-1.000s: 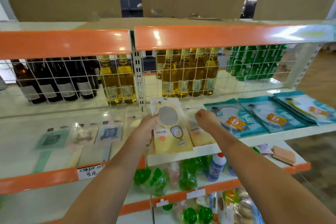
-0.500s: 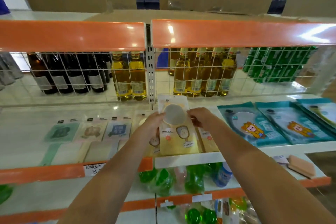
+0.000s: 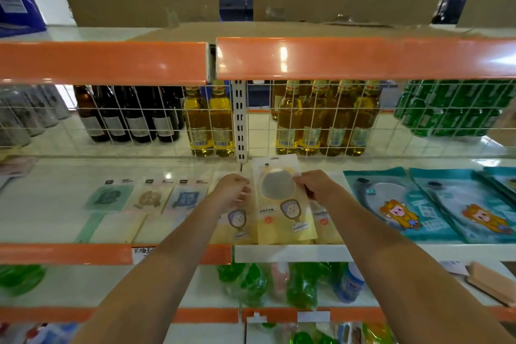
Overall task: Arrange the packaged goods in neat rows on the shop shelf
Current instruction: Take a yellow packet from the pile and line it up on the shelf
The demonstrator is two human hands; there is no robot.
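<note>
I am seeing the yellow packet (image 3: 283,201) lying flat on the shelf (image 3: 290,253), long axis running front to back, hang-tab end pointing toward the bottles (image 3: 321,120). My left hand (image 3: 233,190) and right hand (image 3: 315,186) are pinching its side edges with curled fingers.

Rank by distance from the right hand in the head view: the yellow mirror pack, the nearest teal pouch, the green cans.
1. yellow mirror pack: gripped at its edge by the right hand.
2. teal pouch: to the right, same shelf.
3. green cans: far right, behind the wire mesh.
</note>
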